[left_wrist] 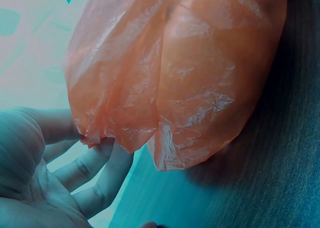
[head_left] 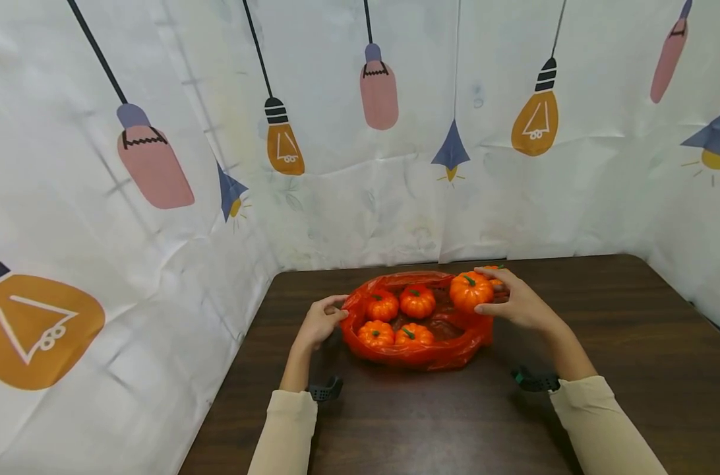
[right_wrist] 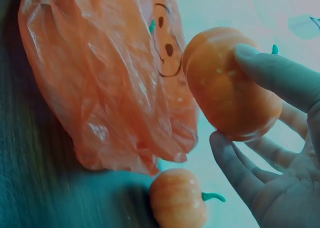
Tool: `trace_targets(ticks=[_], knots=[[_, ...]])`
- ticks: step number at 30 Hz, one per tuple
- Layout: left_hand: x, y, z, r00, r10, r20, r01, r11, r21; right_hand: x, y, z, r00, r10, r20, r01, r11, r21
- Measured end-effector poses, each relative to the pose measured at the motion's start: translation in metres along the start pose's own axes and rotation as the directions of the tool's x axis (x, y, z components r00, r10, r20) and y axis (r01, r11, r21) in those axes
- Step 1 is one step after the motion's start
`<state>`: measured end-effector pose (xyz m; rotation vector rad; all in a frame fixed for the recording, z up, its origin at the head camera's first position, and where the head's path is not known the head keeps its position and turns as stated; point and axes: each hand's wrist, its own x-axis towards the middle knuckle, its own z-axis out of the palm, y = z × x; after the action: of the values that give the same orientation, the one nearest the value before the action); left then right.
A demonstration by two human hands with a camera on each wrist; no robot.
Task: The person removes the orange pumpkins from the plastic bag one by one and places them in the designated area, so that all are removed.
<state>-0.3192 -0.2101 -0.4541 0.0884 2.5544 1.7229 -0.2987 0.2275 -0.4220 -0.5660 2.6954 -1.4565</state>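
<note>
An open red plastic bag (head_left: pixel 395 357) sits on the table with several small orange pumpkins inside, among them one pumpkin (head_left: pixel 417 301) near its back wall. My left hand (head_left: pixel 320 324) pinches the bag's left rim; in the left wrist view the gathered plastic (left_wrist: pixel 102 130) lies between thumb and fingers. Over the bag's right edge, my right hand (head_left: pixel 523 309) grips another orange pumpkin (head_left: pixel 471 292) with a green stem. The right wrist view shows this held pumpkin (right_wrist: pixel 227 88) between thumb and fingertips, close beside the bag.
Another pumpkin (right_wrist: pixel 177 200) lies outside the bag on its right, mostly hidden behind my right hand in the head view. The dark wooden table (head_left: pixel 419 422) meets a white sheet (head_left: pixel 360 218) printed with lamps at its back and left.
</note>
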Motion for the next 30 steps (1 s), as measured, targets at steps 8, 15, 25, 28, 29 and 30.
trace_targets(ticks=[8, 15, 25, 28, 29, 30], knots=[[-0.002, 0.004, -0.001, 1.000, 0.008, 0.012, -0.008, 1.000, -0.007, -0.002, 0.005, -0.011, 0.999, -0.016, -0.046, 0.017, 1.000, 0.025], [-0.003, 0.002, 0.000, 1.000, 0.008, -0.004, -0.008, 1.000, -0.008, -0.007, 0.009, -0.019, 0.998, 0.021, -0.060, -0.019, 1.000, 0.020], [-0.007, 0.002, 0.001, 1.000, 0.011, -0.007, -0.011, 1.000, -0.019, -0.010, 0.016, -0.029, 0.994, 0.061, -0.092, -0.062, 0.998, 0.000], [-0.006, 0.002, 0.000, 1.000, 0.010, -0.006, -0.010, 1.000, -0.016, -0.012, 0.018, -0.032, 0.992, 0.066, -0.108, -0.065, 0.998, 0.014], [-0.006, 0.003, 0.000, 1.000, 0.010, -0.007, -0.010, 1.000, -0.015, -0.013, 0.019, -0.032, 0.991, 0.069, -0.114, -0.067, 0.998, 0.022], [-0.006, 0.003, 0.000, 1.000, 0.009, -0.006, -0.009, 1.000, -0.013, -0.013, 0.020, -0.033, 0.990, 0.071, -0.120, -0.068, 0.997, 0.029]])
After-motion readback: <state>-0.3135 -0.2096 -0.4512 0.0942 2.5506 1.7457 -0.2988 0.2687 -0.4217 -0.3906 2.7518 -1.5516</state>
